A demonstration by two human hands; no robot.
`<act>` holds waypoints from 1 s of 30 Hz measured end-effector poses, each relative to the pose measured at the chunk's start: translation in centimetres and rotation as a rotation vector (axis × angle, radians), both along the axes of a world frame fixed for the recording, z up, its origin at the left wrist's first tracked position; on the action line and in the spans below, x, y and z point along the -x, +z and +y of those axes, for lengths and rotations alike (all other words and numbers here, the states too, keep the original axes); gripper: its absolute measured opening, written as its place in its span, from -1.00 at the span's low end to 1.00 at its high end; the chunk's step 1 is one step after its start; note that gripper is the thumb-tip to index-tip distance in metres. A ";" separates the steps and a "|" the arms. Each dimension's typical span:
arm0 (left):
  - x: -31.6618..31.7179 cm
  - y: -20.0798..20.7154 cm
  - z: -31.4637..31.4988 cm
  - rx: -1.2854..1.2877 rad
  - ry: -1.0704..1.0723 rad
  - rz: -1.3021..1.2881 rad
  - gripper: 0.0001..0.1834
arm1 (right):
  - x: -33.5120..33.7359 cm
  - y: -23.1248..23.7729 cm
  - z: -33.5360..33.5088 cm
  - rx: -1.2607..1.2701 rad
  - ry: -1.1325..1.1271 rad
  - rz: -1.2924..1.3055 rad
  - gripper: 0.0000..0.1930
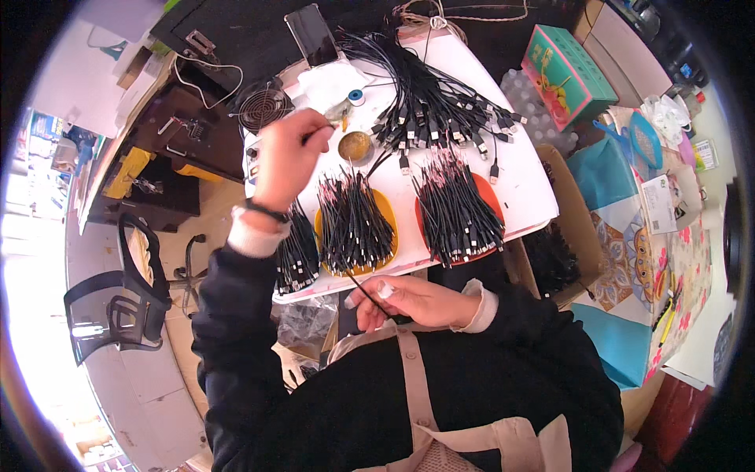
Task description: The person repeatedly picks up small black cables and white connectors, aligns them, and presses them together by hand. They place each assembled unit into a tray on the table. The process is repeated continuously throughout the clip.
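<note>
My left hand (289,153) is raised over the left part of the white table (535,197). Its fingers are pinched together beside a small round tin (355,146); whatever they hold is hidden. Low in front of my body, my right hand (413,301) grips a thin black cable (363,289), which slants up toward the table's near edge. Short black cables with metal plugs lie bunched on a yellow tray (388,206) and on an orange-red tray (495,198). Another bunch of short cables (297,256) lies left of the yellow tray, partly behind my left forearm.
A large bundle of longer black USB cables (429,94) spreads across the table's far side. A blue-and-white spool (356,97), a phone (312,35) and a round fan grille (266,108) are nearby. Right of the table stands a cardboard box (580,212); a chair (118,303) is at left.
</note>
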State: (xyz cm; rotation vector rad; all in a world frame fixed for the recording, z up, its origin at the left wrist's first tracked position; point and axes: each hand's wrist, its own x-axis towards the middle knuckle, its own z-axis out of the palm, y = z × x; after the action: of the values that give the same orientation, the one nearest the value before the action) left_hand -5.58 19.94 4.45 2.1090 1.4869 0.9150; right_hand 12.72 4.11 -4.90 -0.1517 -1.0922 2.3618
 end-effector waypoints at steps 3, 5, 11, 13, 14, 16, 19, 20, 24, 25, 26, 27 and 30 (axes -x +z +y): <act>0.5 -5.1 3.7 -0.079 -0.106 0.393 -0.91 | -0.2 -1.5 0.8 0.133 0.002 -0.052 -0.55; 0.7 -7.6 5.0 -0.114 -0.185 0.436 -0.90 | -0.5 -2.0 1.3 0.191 0.027 -0.076 -0.55; 0.6 -10.5 6.7 -0.059 -0.175 0.624 -0.88 | -1.1 -2.3 2.3 0.127 0.014 -0.150 -0.55; 0.5 -10.8 6.9 -0.031 -0.171 0.646 -0.87 | -1.3 -2.3 2.5 0.105 0.013 -0.164 -0.56; 0.5 -10.8 7.0 -0.026 -0.175 0.649 -0.87 | -1.4 -2.3 2.6 0.093 0.011 -0.171 -0.56; 0.5 -11.0 7.2 -0.028 -0.179 0.648 -0.86 | -1.4 -2.3 2.8 0.080 0.010 -0.181 -0.56; 0.3 -11.1 7.6 -0.025 -0.190 0.655 -0.91 | -1.5 -2.3 2.9 0.078 0.015 -0.187 -0.57; 0.3 -11.1 7.7 -0.020 -0.192 0.667 -0.92 | -1.6 -2.4 2.9 0.077 0.014 -0.186 -0.57; 0.0 -11.1 8.0 0.011 -0.180 0.715 -0.91 | -1.6 -2.4 3.0 0.066 0.009 -0.182 -0.60; 0.0 -11.1 8.1 0.019 -0.170 0.726 -0.90 | -1.6 -2.4 3.0 0.063 0.013 -0.188 -0.62; -0.1 -11.2 8.1 0.023 -0.169 0.744 -0.90 | -1.5 -2.4 2.9 0.059 0.016 -0.194 -0.63; -0.1 -11.2 8.1 0.024 -0.168 0.761 -0.90 | -1.4 -2.4 2.9 0.063 0.020 -0.191 -0.64; -0.2 -11.2 8.2 0.025 -0.171 0.729 -0.90 | -1.3 -2.3 2.7 0.041 0.011 -0.187 -0.65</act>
State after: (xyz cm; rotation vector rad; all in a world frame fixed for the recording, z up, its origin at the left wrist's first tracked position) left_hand -5.42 28.17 -6.79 2.6475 1.5612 0.0392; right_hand 14.03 6.83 -7.24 -0.3894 -1.1328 2.4184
